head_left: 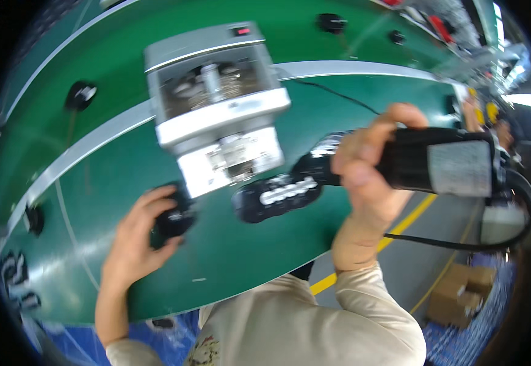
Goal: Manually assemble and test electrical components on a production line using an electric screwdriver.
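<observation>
Black power adapter (442, 160), boxy with a grey label, is held up in the right hand (366, 177), fingers wrapped tight around its left end; it is raised off the belt at right of frame, over the floor edge. A black cable (461, 244) loops from the adapter's far end down and back under the wrist. A black moulded plug piece with white markings (281, 195) is seen just left of the right hand, over the green belt (229, 256); whether it is joined to the adapter cannot be told, blur too heavy.

Left hand (134, 241) is laid on the belt, fingers curled around a small black round part (174, 219), closed on it loosely, thumb below.

Directly above both: a grey-and-white box-shaped machine (216, 107), open front with metal parts inside, a small red display on top. Its lower edge is just beside the round part.

Further out: a grey dividing strip (94, 143) across the belt, more small black parts scattered on the far belt lane (81, 94), cardboard boxes (461, 293) on the floor at lower right, yellow floor line (400, 229).
</observation>
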The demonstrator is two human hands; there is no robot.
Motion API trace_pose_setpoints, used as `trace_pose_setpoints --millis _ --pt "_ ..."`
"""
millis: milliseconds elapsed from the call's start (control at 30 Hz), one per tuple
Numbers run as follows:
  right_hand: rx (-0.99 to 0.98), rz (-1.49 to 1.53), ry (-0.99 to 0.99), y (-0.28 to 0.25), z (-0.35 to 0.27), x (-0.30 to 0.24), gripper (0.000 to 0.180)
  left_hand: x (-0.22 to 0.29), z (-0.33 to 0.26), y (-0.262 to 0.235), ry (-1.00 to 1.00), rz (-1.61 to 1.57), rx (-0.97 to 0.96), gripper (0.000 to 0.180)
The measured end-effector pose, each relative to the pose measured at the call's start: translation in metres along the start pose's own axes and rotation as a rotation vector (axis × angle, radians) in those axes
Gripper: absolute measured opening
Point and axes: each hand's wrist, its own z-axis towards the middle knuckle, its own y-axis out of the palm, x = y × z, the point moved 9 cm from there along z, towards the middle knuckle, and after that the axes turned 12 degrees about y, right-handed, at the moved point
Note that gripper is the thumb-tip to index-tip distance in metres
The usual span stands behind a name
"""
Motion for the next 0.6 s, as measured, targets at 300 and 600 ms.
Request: trace_pose_setpoints --millis 300,600 --pt "-0.119 -0.076 0.008 0.024 -0.003 0.001 0.069 0.05 0.021 0.057 0.293 -0.049 0.149 0.023" --pt "-0.181 -0.222 0.018 0.018 -0.004 0.001 0.074 0.054 0.04 0.074 0.335 0.058 0.116 0.028"
